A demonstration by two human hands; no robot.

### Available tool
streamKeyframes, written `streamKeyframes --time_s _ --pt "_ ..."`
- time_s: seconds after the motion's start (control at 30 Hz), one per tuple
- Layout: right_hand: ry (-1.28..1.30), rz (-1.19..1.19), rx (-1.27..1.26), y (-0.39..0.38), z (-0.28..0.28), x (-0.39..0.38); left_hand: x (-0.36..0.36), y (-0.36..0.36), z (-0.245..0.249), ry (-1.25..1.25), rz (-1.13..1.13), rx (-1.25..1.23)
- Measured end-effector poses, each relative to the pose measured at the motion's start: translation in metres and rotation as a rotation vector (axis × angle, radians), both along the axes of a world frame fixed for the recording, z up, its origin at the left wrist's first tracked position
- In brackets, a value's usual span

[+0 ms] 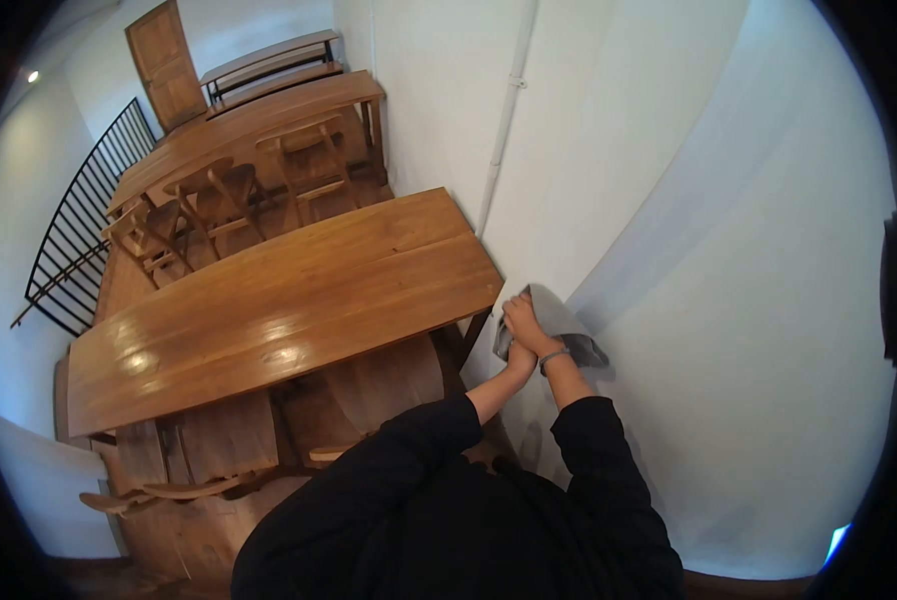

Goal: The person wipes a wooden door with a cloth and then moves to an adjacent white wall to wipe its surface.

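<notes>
A grey cloth (566,322) is bunched at my hands, close to the white wall beside the table's right end. My right hand (523,318) is closed on it, its wrist wearing a dark band. Just below, my left hand (520,357) is pressed against the cloth, with its fingers mostly hidden by the cloth and the other hand. One corner of the cloth spreads out to the right and hangs loose. My forearms nearly meet at the wrists.
A long polished wooden table (298,295) lies left of my hands, with wooden chairs (218,440) along its near side. Farther back are another table (258,115), more chairs, a black railing (78,215) and a wooden door (163,65). A pipe (503,130) runs along the wall.
</notes>
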State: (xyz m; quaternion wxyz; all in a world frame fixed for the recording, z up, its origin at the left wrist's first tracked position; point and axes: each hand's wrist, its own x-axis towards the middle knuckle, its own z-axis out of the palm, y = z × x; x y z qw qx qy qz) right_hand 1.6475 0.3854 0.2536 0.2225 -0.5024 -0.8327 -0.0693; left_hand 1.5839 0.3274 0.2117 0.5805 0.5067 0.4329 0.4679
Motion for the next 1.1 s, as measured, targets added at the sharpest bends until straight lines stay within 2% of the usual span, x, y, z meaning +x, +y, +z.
streamKeyframes --time_s 0.07,0.17,0.27,0.37,0.4,0.47,0.5,0.57,0.67,0.7,0.77,0.8,0.9,0.93,1.03,1.1 --pt "-0.029 -0.024 -0.094 -0.012 -0.027 0.005 -0.004 -0.012 -0.011 -0.155 -0.117 -0.220" --pt "0.217 0.038 -0.207 -0.030 -0.015 0.005 0.002 -0.031 -0.008 -0.206 -0.119 -0.177" --pt "0.420 0.088 -0.352 -0.064 0.039 0.006 0.019 -0.053 0.014 -0.400 -0.144 -0.329" --pt "0.266 -0.195 -0.303 -0.112 0.107 0.018 0.037 -0.065 0.028 -0.174 -0.293 0.116" --pt "0.243 -0.332 -0.289 -0.128 0.130 0.021 0.036 -0.065 0.045 -0.117 -0.365 0.154" --pt "0.448 -0.312 -0.080 -0.160 0.151 0.027 0.035 -0.057 0.083 -0.003 -0.508 0.230" --pt "0.549 -0.299 0.024 -0.175 0.153 0.030 0.045 -0.054 0.086 0.005 -0.329 0.374" --pt "0.689 -0.271 -0.025 -0.199 0.148 0.035 0.070 -0.049 0.089 0.031 0.040 0.648" --pt "0.977 -0.214 -0.180 -0.231 0.137 0.033 0.079 -0.052 0.112 0.091 0.015 0.399" --pt "1.084 -0.192 -0.245 -0.241 0.133 0.033 0.076 -0.051 0.106 0.107 0.004 0.391" --pt "1.140 -0.195 -0.396 -0.258 0.110 0.039 0.065 -0.053 0.090 0.140 -0.017 0.384" --pt "1.166 -0.193 -0.472 -0.263 0.098 0.040 0.054 -0.062 0.093 0.108 0.042 0.387" --pt "1.316 -0.098 -0.663 -0.278 0.077 0.036 0.040 -0.062 0.065 -0.086 -0.038 0.228" --pt "1.327 -0.155 -0.691 -0.285 0.076 0.030 0.045 -0.072 0.067 -0.436 0.012 0.017" --pt "1.541 -0.183 -0.715 -0.289 0.079 0.013 0.026 -0.077 0.070 -0.958 -0.112 -0.356" --pt "1.690 -0.041 -0.715 -0.283 0.069 0.011 0.010 -0.093 0.066 -0.881 -0.156 -0.363"
